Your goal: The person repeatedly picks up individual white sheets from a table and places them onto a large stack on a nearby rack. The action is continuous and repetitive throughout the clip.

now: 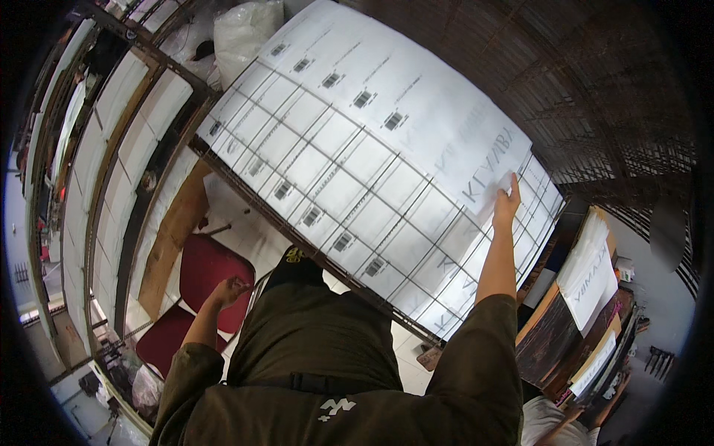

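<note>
A large white printed sheet [416, 82] lies across a wire mesh rack [338, 167]. It carries big dark letters and a row of small dark printed blocks. More printed white sheeting shows beneath the wires. My right hand [507, 202] reaches over the right edge of the top sheet, near its lettered corner. Its index finger is stretched out and its fingers are apart. Low on the left, my left hand [229, 292] is held away from the rack in front of a dark red chair [212, 267]. Its fingers are curled together, and what they hold, if anything, is too small to make out.
Raised dark wire racks [595, 89] rise beyond the sheet. Shelving with pale boards [111, 171] stands at the left. A white sack [245, 30] sits at the far left. To the right, another lettered white sheet [591, 275] hangs over a wooden bench [558, 346].
</note>
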Motion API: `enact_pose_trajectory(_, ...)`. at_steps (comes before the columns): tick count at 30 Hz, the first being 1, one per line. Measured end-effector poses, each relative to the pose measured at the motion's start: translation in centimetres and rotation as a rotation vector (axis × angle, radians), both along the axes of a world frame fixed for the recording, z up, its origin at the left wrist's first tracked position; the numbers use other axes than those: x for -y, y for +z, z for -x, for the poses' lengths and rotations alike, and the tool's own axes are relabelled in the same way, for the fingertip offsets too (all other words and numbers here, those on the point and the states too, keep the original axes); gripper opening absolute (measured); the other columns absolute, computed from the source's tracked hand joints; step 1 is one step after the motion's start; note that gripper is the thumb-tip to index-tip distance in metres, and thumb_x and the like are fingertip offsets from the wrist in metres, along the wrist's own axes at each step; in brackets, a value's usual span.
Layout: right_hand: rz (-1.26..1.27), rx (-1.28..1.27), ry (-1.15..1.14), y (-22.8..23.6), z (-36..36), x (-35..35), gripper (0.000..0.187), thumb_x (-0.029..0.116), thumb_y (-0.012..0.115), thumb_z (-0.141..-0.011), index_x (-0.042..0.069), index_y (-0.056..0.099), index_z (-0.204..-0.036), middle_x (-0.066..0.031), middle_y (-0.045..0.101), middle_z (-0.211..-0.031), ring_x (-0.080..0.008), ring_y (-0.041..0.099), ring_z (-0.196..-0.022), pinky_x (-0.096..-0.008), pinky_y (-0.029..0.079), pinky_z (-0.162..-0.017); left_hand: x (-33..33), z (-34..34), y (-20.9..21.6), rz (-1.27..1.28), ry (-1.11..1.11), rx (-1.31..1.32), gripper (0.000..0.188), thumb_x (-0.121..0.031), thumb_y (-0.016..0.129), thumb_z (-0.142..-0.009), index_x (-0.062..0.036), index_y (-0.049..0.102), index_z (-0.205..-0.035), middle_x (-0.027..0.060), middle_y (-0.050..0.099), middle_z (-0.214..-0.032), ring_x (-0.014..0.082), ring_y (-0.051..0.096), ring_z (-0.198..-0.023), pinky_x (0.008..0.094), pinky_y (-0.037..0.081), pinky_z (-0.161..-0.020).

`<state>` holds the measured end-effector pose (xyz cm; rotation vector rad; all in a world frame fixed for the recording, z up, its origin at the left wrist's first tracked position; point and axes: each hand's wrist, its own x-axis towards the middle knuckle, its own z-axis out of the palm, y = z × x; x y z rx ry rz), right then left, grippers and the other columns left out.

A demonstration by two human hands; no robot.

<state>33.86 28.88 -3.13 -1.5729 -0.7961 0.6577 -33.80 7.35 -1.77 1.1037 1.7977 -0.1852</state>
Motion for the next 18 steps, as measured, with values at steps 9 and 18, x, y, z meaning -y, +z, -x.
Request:
enact_pose_trajectory(9,0.069,0.239,-0.057,-1.3,-1.6,1.0,0.058,-0.006,0.047,-0.072,0.003,0.041,-0.13,-0.0131,0.051,-0.118,-0.0131,0.052,-0.075,-0.024,0.044,-0.063,-0.3,3.7,-0.3,0.188,-0.252,-0.037,0.044,-0.019,0.062,-0.076,-0.0026,0.052,-0.116,0.0125,0.063,-0.099,0.0239,0.059,-0.094,0.0367,0.046,-0.078)
enact_pose_trajectory(18,0.075,0.609,-0.208,5.7,-2.0,12.4,0.043,0.005,0.06,-0.073,0.002,0.053,-0.115,-0.0128,0.059,-0.1,-0.0183,0.057,-0.081,-0.0277,0.046,-0.069,-9.5,-17.4,27.1,-0.502,-0.352,0.614,0.039,-0.032,0.07,-0.071,0.0,0.059,-0.09,0.0082,0.059,-0.084,0.017,0.055,-0.075,0.0289,0.043,-0.065)
